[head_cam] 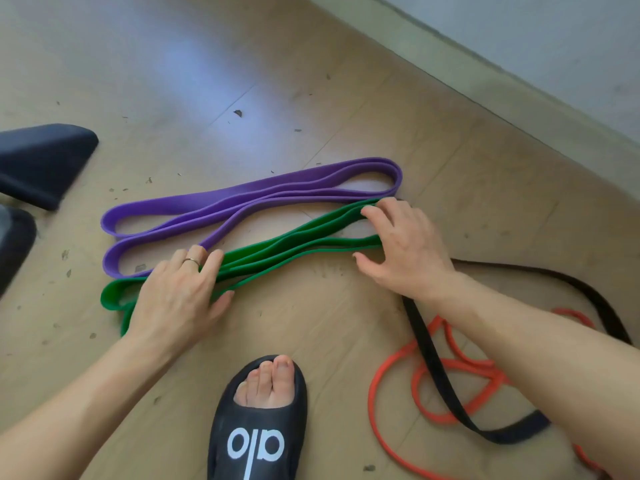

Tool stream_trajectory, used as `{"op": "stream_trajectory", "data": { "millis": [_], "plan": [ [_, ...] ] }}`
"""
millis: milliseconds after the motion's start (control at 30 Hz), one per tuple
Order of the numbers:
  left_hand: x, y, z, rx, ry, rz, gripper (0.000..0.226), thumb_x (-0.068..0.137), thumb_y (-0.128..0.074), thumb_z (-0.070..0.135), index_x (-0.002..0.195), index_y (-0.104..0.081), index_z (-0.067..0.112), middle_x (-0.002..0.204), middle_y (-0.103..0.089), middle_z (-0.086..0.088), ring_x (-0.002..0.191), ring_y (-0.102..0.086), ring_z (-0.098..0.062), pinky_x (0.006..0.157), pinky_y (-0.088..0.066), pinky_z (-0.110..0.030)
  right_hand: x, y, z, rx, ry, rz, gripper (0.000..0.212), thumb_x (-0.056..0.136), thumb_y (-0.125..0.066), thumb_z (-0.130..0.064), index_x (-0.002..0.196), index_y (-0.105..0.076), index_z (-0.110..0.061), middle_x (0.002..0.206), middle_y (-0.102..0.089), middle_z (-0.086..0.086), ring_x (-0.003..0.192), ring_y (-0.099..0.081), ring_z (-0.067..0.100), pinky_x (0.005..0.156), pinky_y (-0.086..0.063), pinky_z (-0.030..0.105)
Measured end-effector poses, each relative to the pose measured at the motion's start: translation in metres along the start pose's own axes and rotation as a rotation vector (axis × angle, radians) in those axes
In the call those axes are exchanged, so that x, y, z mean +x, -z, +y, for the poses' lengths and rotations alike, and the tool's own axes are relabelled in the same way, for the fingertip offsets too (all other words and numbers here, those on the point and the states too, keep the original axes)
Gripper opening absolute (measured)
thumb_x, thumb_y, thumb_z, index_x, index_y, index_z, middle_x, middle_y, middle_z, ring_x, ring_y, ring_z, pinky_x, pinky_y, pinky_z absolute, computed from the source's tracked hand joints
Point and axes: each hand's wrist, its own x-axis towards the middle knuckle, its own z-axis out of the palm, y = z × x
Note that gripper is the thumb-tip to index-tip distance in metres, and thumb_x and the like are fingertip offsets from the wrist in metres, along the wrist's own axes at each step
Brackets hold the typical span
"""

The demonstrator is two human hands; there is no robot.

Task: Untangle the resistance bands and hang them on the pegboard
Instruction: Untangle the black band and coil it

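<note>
Both hands lie on the green band (pixel 277 251) at the centre of the frame, on a wooden floor (pixel 242 81). Left hand (pixel 180 292), a ring on one finger, rests flat with fingers straight over the band's lower-left stretch, the thumb spread beside it. Right hand (pixel 398 247) covers the band's upper-right end, fingers bent over the folded loop and thumb held out below it; whether the fingers truly grip the band or only press on it cannot be told from this angle.

Sorting appears to be about half done. Just above the green band, the purple band (pixel 242 202) lies folded in tidy, flat loops, free of the others apart from touching the green band near the left hand. Green looks likewise separated and is being laid out or gathered. At lower right, the black band (pixel 436 368) and the orange band (pixel 391 372) cross and loop over each other (the orange one seems to wind round the black strap, partly hidden under the right forearm), so that pair looks yet to be untangled.

No pegboard is in view, and no band hangs anywhere, so the whole hanging step seems to remain.

At bottom centre, a foot in a black slide (pixel 256 427) stands below the hands. Dark padded shapes (pixel 41 161) sit at the left edge, and a pale wall (pixel 554 46) runs across the upper right.
</note>
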Motion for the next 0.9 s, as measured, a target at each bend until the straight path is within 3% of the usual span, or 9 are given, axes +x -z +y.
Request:
{"op": "stream_trajectory", "data": {
  "millis": [67, 133, 233, 400, 467, 600, 667, 767, 900],
  "plan": [
    [0.010, 0.010, 0.016, -0.028, -0.059, 0.024, 0.052, 0.078, -0.080, 0.036, 0.113, -0.061, 0.004, 0.093, -0.057, -0.017, 0.078, -0.057, -0.039, 0.062, -0.044, -0.045, -0.028, -0.003, -0.002, 0.120, -0.312, 0.078, 0.049, 0.083, -0.068, -0.042, 0.119, -0.055, -0.012, 0.112, -0.057, 0.008, 0.102, -0.058, 0.030, 0.087, -0.049, 0.044],
    [0.021, 0.019, 0.035, -0.063, -0.119, 0.028, 0.049, 0.078, -0.079, 0.035, 0.113, -0.061, 0.005, 0.093, -0.059, -0.015, 0.077, -0.059, -0.036, 0.062, -0.046, -0.042, -0.057, -0.009, -0.003, 0.133, -0.505, -0.027, 0.046, 0.083, -0.067, -0.046, 0.113, -0.052, -0.014, 0.109, -0.058, 0.007, 0.102, -0.058, 0.032, 0.084, -0.049, 0.043],
    [0.031, 0.028, 0.066, -0.095, -0.208, 0.017, 0.042, 0.080, -0.074, 0.032, 0.112, -0.060, 0.009, 0.092, -0.058, -0.011, 0.077, -0.058, -0.034, 0.063, -0.047, -0.041, -0.087, -0.016, -0.009, 0.089, -0.561, -0.307, 0.047, 0.086, -0.064, -0.051, 0.115, -0.049, -0.017, 0.114, -0.060, 0.007, 0.109, -0.060, 0.031, 0.088, -0.048, 0.041],
    [0.030, 0.047, 0.122, -0.171, -0.347, 0.007, 0.042, 0.084, -0.066, 0.038, 0.116, -0.057, 0.013, 0.099, -0.057, -0.008, 0.082, -0.058, -0.031, 0.068, -0.047, -0.041, -0.095, -0.011, -0.014, 0.055, -0.564, -0.370, 0.021, 0.098, -0.052, -0.019, 0.117, -0.052, -0.011, 0.119, -0.063, 0.013, 0.112, -0.062, 0.035, 0.087, -0.047, 0.039],
    [0.028, 0.061, 0.142, -0.238, -0.394, -0.012, 0.045, 0.087, -0.063, 0.040, 0.124, -0.054, 0.015, 0.107, -0.058, -0.007, 0.089, -0.060, -0.030, 0.074, -0.049, -0.042, -0.094, 0.006, -0.012, 0.208, -0.654, -0.387, 0.019, 0.095, -0.055, -0.017, 0.112, -0.058, -0.011, 0.114, -0.067, 0.015, 0.109, -0.063, 0.037, 0.085, -0.048, 0.038],
    [0.023, 0.103, 0.171, -0.391, -0.498, -0.069, 0.057, 0.091, -0.063, 0.038, 0.142, -0.043, 0.021, 0.128, -0.057, -0.004, 0.107, -0.060, -0.026, 0.089, -0.050, -0.041, -0.104, 0.062, -0.014, 0.822, -0.860, -0.263, 0.007, 0.085, -0.058, -0.009, 0.082, -0.058, -0.016, 0.076, -0.067, 0.006, 0.081, -0.072, 0.029, 0.072, -0.054, 0.037],
    [0.022, 0.134, 0.180, -0.424, -0.554, -0.100, 0.067, 0.092, -0.064, 0.038, 0.150, -0.034, 0.026, 0.140, -0.053, -0.001, 0.119, -0.058, -0.023, 0.097, -0.049, -0.041, -0.114, 0.100, -0.014, 1.084, -0.906, -0.217, 0.010, 0.087, -0.052, -0.003, 0.088, -0.058, -0.012, 0.074, -0.066, 0.008, 0.065, -0.073, 0.023, 0.068, -0.056, 0.036],
    [0.024, 0.195, 0.191, -0.443, -0.632, -0.182, 0.075, 0.089, -0.067, 0.038, 0.153, -0.028, 0.036, 0.150, -0.047, 0.004, 0.133, -0.050, -0.019, 0.108, -0.044, -0.039, -0.131, 0.166, -0.014, 1.301, -0.894, -0.144, 0.015, 0.092, -0.048, 0.002, 0.099, -0.059, -0.006, 0.080, -0.065, 0.014, 0.064, -0.069, 0.026, 0.068, -0.053, 0.034],
    [0.010, 0.291, 0.210, -0.499, -0.717, -0.195, 0.077, 0.084, -0.077, 0.031, 0.148, -0.035, 0.034, 0.142, -0.051, 0.007, 0.123, -0.052, -0.012, 0.101, -0.040, -0.024, -0.157, 0.253, -0.013, 1.363, -0.830, 0.065, 0.011, 0.095, -0.055, -0.005, 0.096, -0.065, -0.002, 0.071, -0.064, 0.014, 0.061, -0.064, 0.026, 0.072, -0.056, 0.039]
  ]
}}
